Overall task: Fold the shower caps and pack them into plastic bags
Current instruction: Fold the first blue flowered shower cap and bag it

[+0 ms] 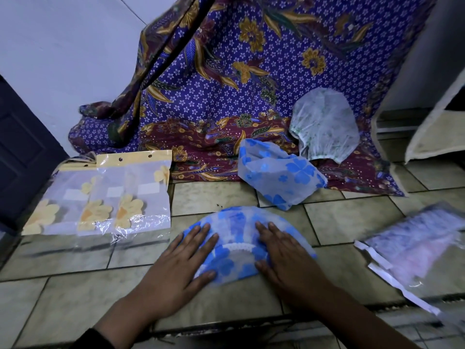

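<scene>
Head view, and both hands are down flat on the work. The left hand [181, 263] comes in from the near left, palm down, fingers straight and spread a little, pressing on the left part of the blue-flowered shower cap [234, 229]. Its thumb lies along the cap's near edge. The right hand [286, 250] mirrors it from the near right, palm down, fingers straight and close together, pressing the cap's right part, thumb pointing toward the middle. Neither hand is curled round anything: just flat palms on thin plastic.

The cap lies on the tiled floor [75, 285], near centre, under and between the two hands. It is flattened into a half-moon shape with its curved edge on the far side. It is translucent white with blue flower prints, and a white ruffled elastic band [237, 246] shows in an arc between the hands.

Farther off and to the right, a second blue-flowered cap [276, 172] sits crumpled, partly on the floor and partly on the edge of a purple batik cloth [226, 84]. Beyond that, a white cap with green print [324, 124] rests on the cloth. At left lie clear plastic bags [105, 197] with yellow flower prints and yellow header cards, overlapping one another. At right, a clear bag [415, 245] with something bluish and pink inside lies on the floor, too blurred to read further.
</scene>
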